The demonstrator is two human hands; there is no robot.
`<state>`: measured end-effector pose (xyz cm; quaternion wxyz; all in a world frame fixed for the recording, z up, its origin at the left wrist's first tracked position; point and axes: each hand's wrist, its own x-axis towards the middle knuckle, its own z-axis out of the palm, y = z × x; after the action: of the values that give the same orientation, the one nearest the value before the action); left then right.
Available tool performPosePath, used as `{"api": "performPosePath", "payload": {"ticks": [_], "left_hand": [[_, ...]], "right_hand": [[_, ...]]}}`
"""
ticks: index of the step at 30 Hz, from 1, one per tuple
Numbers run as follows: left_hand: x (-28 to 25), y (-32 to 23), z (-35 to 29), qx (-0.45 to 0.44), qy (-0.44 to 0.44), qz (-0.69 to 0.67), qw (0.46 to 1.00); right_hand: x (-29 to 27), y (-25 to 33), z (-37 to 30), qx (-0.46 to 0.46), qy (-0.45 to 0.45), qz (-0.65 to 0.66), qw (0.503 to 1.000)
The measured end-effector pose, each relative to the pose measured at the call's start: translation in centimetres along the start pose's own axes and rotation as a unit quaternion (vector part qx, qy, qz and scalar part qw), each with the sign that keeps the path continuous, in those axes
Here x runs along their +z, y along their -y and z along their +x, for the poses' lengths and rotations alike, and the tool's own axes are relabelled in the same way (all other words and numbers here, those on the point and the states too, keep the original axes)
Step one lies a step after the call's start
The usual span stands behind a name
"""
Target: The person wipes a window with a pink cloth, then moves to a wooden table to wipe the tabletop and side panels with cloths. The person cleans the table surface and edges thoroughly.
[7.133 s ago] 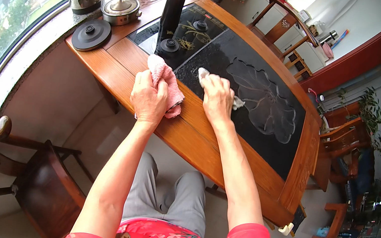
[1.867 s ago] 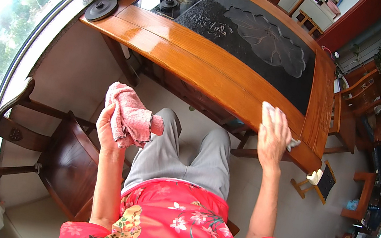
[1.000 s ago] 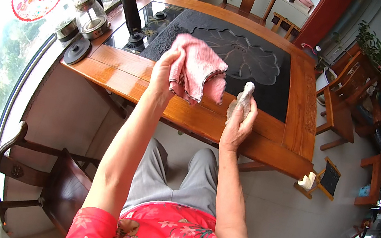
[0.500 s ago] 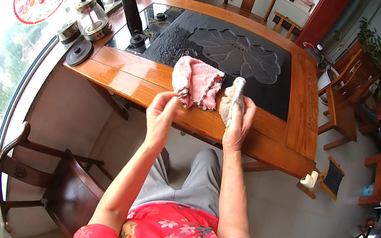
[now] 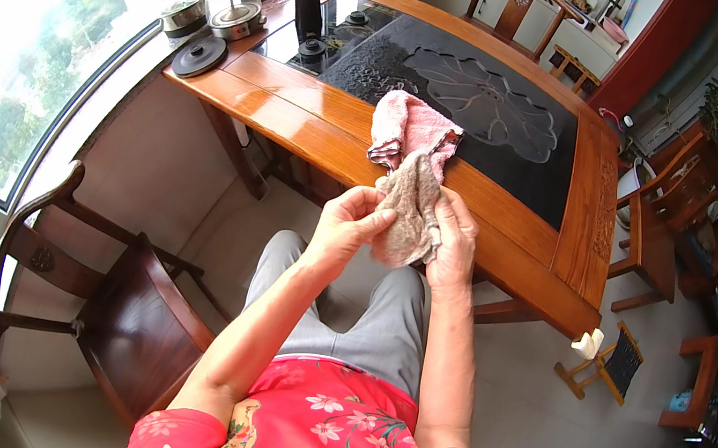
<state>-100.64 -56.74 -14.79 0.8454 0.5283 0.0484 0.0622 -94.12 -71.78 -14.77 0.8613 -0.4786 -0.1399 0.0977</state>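
Between my two hands hangs a crumpled grey-beige cloth point(image 5: 410, 218), in front of the table's near edge. My left hand point(image 5: 351, 228) pinches its left side between thumb and fingers. The right side of the cloth is gripped by my right hand point(image 5: 455, 240). Just behind it, a folded pink towel point(image 5: 412, 131) with a dark edge lies on the wooden table point(image 5: 297, 137), partly over the black stone inlay point(image 5: 515, 172). The cloth's upper tip overlaps the pink towel in view.
A black round lid point(image 5: 200, 56), a glass kettle point(image 5: 235, 9) and a black tap-like dispenser point(image 5: 307, 2) stand at the table's left end. A dark wooden chair point(image 5: 141, 306) is at my left. On the right are a small folding stool point(image 5: 611, 363) and a wooden chair point(image 5: 652, 230).
My left hand has moved right and taken hold of the grey-beige cloth, which is now spread between both hands. The view has shifted, and the pink towel stays on the table.
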Motion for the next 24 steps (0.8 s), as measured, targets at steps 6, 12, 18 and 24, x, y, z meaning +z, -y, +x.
{"api": "performPosePath", "payload": {"ticks": [6,12,18,24], "left_hand": [[-0.9,-0.4,-2.4,0.039,-0.049,0.035,0.997],[-0.5,-1.5,-4.1,0.038,-0.063,0.036,0.997],[-3.3,0.0,-4.0,0.055,-0.146,0.098,0.983],[-8.6,1.7,-3.9,-0.059,-0.064,-0.102,0.991]], "right_hand": [[-0.3,1.2,-1.0,-0.105,-0.070,-0.255,0.959],[2.8,1.8,-2.1,-0.269,-0.018,-0.448,0.852],[5.4,1.4,-1.7,-0.272,0.093,-0.459,0.841],[4.7,-0.1,0.5,-0.130,0.094,-0.393,0.905]]}}
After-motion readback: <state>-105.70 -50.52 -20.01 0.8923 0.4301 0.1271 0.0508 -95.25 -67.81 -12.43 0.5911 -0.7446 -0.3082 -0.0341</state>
